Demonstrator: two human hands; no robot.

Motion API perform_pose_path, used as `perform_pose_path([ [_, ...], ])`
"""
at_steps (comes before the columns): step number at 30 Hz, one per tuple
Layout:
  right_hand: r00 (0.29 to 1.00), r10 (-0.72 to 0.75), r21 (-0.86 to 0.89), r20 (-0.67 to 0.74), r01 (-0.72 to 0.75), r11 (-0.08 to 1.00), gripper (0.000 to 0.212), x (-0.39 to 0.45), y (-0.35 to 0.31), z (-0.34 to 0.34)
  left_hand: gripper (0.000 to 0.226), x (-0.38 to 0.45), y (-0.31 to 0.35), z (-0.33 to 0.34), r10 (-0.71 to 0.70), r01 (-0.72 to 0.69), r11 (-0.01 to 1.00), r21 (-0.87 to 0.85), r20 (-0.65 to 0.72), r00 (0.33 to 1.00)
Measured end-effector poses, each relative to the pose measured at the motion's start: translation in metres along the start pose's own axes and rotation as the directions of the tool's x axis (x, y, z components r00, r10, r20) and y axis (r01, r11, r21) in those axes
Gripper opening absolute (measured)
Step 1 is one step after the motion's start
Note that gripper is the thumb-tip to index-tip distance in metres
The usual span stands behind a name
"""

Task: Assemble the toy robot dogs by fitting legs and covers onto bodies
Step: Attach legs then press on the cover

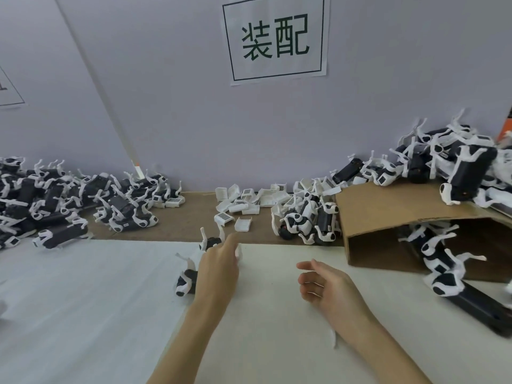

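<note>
Your left hand (219, 266) lies over a black-and-white toy dog (186, 281) on its back on the white bench (83, 300); whether your fingers grip it you cannot tell (the hand hides them). Your right hand (325, 284) hovers just beside, fingers loosely curled, holding nothing. Loose white covers (241, 206) lie scattered beyond, between a pile of dogs (55, 200) and a cardboard box (388, 217).

Two bare forearms, no sleeves visible.
</note>
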State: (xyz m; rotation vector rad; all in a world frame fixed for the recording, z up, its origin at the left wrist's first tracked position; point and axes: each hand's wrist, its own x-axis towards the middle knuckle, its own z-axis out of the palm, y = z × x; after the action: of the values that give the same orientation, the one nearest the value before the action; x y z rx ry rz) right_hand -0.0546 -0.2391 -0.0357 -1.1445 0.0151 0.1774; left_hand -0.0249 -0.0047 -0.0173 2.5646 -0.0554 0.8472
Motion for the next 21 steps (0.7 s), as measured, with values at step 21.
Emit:
perform_pose_path([
  [21, 0.965, -0.241, -0.318, -0.100, 0.199, 0.927, 0.045, -0.009, -0.006, 0.004, 0.052, -0.014, 0.043, -0.008, -0.045, 0.052, 0.808, -0.587, 0.027, 0.999],
])
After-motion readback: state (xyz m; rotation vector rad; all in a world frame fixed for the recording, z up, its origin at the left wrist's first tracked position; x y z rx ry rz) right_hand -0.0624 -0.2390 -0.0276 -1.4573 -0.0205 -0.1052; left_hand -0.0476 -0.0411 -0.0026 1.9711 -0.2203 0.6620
